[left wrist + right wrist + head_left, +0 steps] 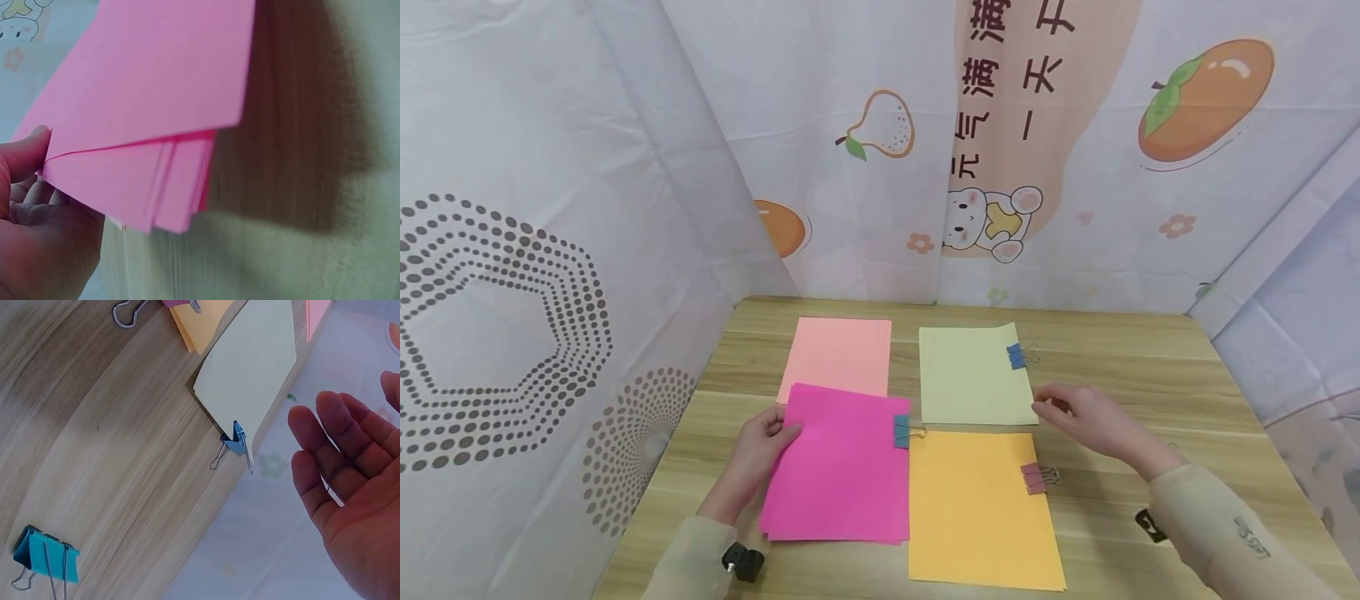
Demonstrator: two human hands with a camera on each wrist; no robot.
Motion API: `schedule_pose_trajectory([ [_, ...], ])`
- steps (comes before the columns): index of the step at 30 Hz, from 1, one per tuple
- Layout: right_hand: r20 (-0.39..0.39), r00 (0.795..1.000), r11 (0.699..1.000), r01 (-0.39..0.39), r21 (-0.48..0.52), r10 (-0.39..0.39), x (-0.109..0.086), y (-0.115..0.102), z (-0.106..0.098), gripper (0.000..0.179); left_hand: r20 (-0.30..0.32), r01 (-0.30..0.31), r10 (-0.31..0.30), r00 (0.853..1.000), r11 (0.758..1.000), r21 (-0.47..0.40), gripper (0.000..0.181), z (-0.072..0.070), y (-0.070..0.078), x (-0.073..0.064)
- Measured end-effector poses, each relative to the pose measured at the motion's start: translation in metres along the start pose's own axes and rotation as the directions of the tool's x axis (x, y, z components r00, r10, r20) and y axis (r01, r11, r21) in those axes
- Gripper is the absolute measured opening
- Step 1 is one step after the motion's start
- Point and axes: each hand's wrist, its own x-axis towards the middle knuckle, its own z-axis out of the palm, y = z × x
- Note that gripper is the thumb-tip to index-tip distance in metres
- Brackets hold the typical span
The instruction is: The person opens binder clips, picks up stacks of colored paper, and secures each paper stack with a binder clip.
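My left hand pinches the left edge of a stack of magenta paper between thumb and fingers. In the left wrist view the sheets are lifted off the table and fan apart at the lower corner. A teal binder clip grips that stack's right edge. My right hand hovers beside the lower right corner of a pale yellow paper stack, fingers loosely curled and holding nothing. That stack carries a blue binder clip on its right edge.
Orange-yellow paper with a dusty-pink binder clip lies at front centre. Light pink paper lies behind the magenta stack, partly covered. A loose teal binder clip sits on the wooden table. Printed curtains stand behind and left.
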Motion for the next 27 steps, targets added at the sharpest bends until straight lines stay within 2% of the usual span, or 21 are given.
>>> schedule_pose_trajectory([
  [17,-0.015,1.000,0.999,-0.024,-0.029,0.024,0.000,0.006,-0.001,0.022,-0.002,0.034,-0.034,0.999,0.994,0.102,0.029,-0.006,-0.008,-0.001],
  [27,-0.020,0.999,0.999,-0.039,-0.029,0.038,-0.002,0.010,-0.002,0.027,0.010,0.015,-0.017,1.000,0.989,0.149,0.026,-0.009,-0.011,-0.005],
])
